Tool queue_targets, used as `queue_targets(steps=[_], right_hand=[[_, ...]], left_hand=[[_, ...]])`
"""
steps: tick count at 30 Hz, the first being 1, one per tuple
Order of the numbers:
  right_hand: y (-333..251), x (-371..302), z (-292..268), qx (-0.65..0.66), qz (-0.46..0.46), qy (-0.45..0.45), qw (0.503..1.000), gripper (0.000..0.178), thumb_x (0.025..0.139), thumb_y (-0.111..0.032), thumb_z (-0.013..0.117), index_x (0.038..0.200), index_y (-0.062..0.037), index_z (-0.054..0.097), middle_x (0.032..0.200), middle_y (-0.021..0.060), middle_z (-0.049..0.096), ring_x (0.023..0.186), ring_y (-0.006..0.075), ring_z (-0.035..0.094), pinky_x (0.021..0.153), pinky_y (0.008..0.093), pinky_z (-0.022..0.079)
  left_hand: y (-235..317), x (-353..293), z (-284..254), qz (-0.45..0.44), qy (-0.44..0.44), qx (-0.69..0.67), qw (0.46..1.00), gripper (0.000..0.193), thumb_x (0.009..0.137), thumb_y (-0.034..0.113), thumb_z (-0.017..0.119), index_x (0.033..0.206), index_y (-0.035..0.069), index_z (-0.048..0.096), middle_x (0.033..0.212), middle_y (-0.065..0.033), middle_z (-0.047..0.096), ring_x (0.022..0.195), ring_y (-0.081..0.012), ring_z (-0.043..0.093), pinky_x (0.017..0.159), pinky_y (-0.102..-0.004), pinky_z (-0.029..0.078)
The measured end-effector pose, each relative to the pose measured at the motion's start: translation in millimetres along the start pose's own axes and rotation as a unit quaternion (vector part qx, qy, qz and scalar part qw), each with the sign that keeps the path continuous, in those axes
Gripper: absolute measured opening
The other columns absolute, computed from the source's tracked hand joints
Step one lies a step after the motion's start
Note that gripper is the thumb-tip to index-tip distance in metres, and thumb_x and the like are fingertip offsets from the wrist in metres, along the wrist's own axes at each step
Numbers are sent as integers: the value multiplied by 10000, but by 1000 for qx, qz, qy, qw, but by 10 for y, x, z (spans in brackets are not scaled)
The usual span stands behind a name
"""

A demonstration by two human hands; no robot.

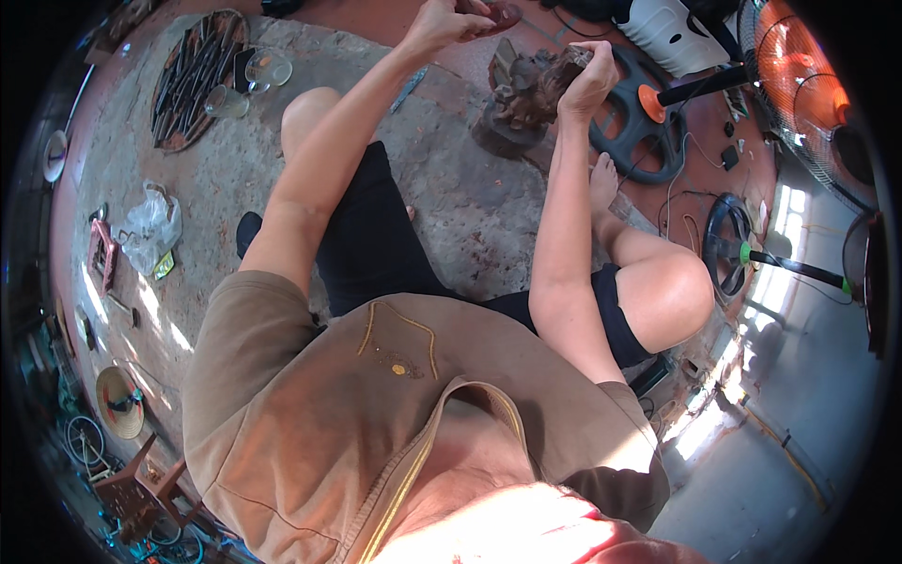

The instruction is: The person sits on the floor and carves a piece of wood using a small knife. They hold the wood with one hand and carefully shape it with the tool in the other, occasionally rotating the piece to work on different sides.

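At the top edge my left hand [439, 26] is closed, its fingers around a dark reddish-brown, rounded piece [504, 16] whose kind I cannot make out. To its right, my right hand [589, 83] grips the upper right end of a dark brown wood carving [524, 97]. This carving has a knobbly, sculpted surface and a thick, rounded base that rests on the grey slab between my legs. The tips of my right fingers are partly hidden behind it.
A fan's dark round base [648, 141] stands right of the carving, below an orange fan [799, 66]. At far left lie a round tray of chisel-like tools [193, 80], glass cups [268, 70] and a plastic bag [150, 228]. A second fan base [726, 235] stands right of my knee.
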State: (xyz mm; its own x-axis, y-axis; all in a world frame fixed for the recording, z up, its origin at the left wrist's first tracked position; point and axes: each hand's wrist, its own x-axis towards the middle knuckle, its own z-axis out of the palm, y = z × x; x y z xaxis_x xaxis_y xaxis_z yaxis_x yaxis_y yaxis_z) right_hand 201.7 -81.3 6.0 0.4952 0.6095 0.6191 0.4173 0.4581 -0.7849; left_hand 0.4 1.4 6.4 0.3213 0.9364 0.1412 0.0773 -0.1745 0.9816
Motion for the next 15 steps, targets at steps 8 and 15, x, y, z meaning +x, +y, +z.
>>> queue_targets(steps=[8,15], right_hand=[[-36,-21,-8,-20,-7,3,1000,431,964,-252,344,702,40,523,646,146,541,607,248,491,616,366,385],[16,-12,-11,-32,-18,2,999,423,965,-248,351,701,39,514,635,147,526,597,251,474,609,368,376]], left_hand=[[-220,-56,497,56,-35,-135,989,215,883,173,702,1025,12,687,883,-53,684,773,-122,635,707,-272,520],[-17,-178,676,118,11,120,986,262,856,246,715,971,10,708,791,-84,681,705,-124,630,654,-298,491]])
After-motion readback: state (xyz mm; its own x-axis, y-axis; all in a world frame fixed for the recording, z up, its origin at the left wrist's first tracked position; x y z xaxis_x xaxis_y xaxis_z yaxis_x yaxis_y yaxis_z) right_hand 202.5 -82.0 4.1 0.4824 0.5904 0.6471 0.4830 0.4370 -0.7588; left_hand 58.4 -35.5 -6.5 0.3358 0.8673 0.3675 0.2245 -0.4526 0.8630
